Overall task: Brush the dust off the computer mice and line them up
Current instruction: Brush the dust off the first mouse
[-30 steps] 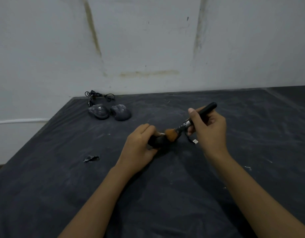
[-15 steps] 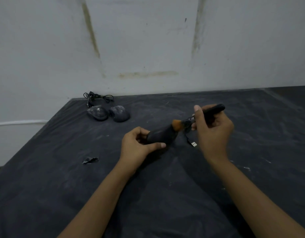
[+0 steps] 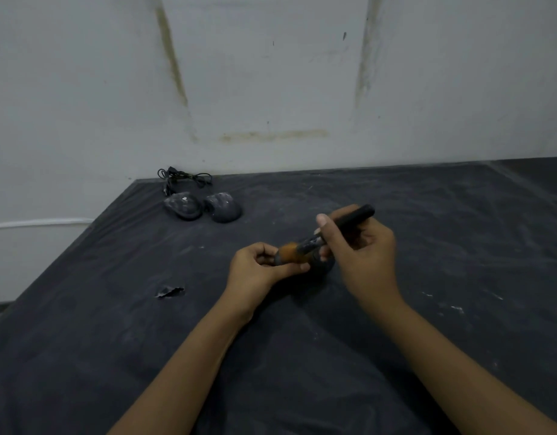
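Left hand (image 3: 255, 269) grips a mouse (image 3: 322, 265) mid-frame to steady it, and right hand (image 3: 362, 252) pinches the brush (image 3: 349, 219), bristles on it — dusty mice (image 3: 183, 207) wait upper left.

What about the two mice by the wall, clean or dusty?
Dusty. The left mouse and the right mouse both show pale grey smears on dark shells; the brush is on a third mouse.
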